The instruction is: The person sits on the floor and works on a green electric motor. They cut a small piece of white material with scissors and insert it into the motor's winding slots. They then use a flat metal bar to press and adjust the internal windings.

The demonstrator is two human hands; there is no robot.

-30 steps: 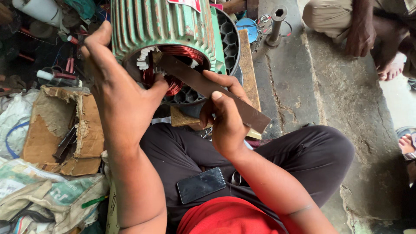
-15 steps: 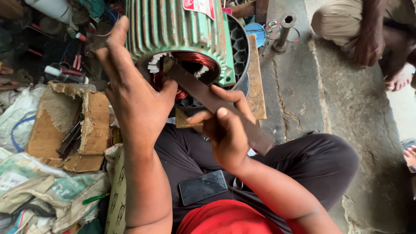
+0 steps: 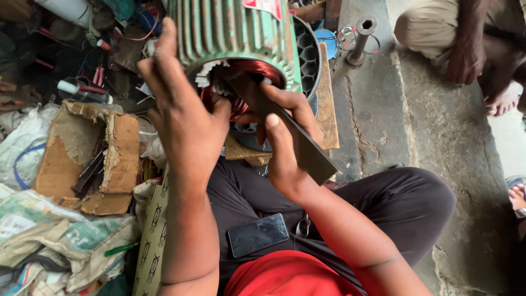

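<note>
A green finned motor housing (image 3: 230,30) lies on its side in front of me, its open end showing red copper windings (image 3: 262,70) and white insulation strips. My left hand (image 3: 181,118) grips the lower left rim of the housing, fingers spread up its side. My right hand (image 3: 285,137) holds a long flat dark bar (image 3: 307,151), its far end pushed into the windings. A black perforated fan cover (image 3: 307,52) sits behind the housing on a wooden board (image 3: 326,104).
A phone (image 3: 257,234) lies on my lap. A torn cardboard box (image 3: 109,159) with tools sits left, among sacks and clutter. A metal socket tool (image 3: 361,38) stands on the concrete floor. Another person crouches at top right, hand (image 3: 466,60) on knee.
The view has shifted so the motor sits higher. My right hand slid up the bar toward the winding opening. My left hand keeps its hold on the rim.
</note>
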